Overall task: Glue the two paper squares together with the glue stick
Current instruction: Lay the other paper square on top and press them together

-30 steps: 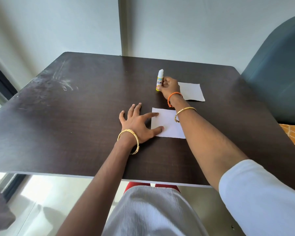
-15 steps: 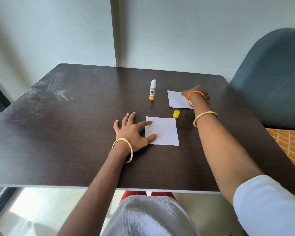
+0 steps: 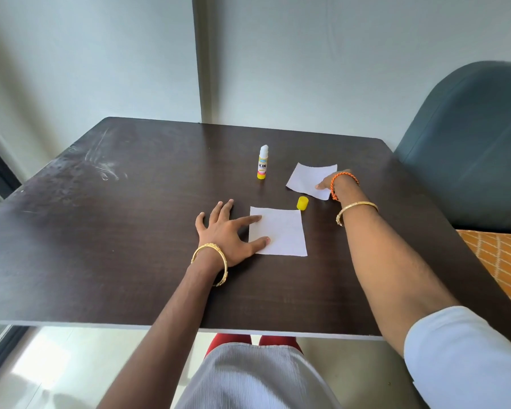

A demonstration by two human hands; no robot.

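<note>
One white paper square (image 3: 281, 233) lies flat near the middle of the dark table (image 3: 101, 231). My left hand (image 3: 224, 231) rests flat beside it, its forefinger and thumb pressing on the paper's left edge. A second white paper square (image 3: 307, 178) sits farther back to the right, its far corner lifted, and my right hand (image 3: 332, 181) grips its near right corner. The uncapped glue stick (image 3: 262, 162) stands upright behind the papers, apart from both hands. Its yellow cap (image 3: 302, 203) lies between the two squares.
A blue-grey chair back (image 3: 469, 149) rises past the table's right edge, with an orange patterned cushion (image 3: 499, 261) below it. Pale walls stand behind the table. The table's left half shows only scuff marks.
My right hand let go of the upright glue stick, moved right onto the far paper square and now grips its corner, which has lifted. The left hand stayed on the near paper.
</note>
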